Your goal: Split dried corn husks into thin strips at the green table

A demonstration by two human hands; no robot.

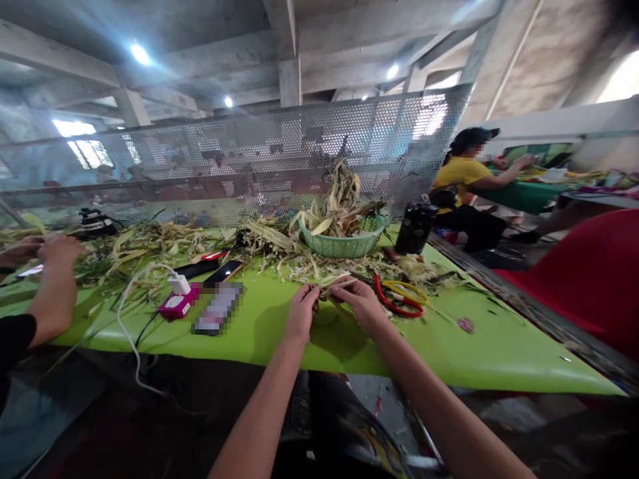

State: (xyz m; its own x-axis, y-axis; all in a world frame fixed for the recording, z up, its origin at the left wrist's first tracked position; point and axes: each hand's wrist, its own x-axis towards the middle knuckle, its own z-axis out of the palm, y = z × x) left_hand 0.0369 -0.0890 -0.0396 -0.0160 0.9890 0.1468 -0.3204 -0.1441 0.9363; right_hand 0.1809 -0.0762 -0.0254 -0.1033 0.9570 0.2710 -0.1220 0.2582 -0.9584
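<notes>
Over the green table, both my hands are close together with fingers pinched on a pale strip of dried corn husk (335, 282). My left hand (301, 311) grips its left part. On the right, my right hand (360, 301) closes on the same piece, with fingertips partly hidden. Just beyond the fingers lie husk scraps (319, 267). To the right of my right hand, red and yellow looped handles (403, 297), apparently of scissors, rest on the table. Behind the scraps stands a green plastic basket (339, 246) heaped with dry corn husks (344, 193).
The green tabletop (449, 352) carries a pink power block (176, 306) with a white charger and cable, phones (218, 309), and a black bottle-like container (415, 227). A co-worker's hands (60, 249) are at left. A perforated metal screen (239, 159) runs behind; a red chair (584, 279) is at right.
</notes>
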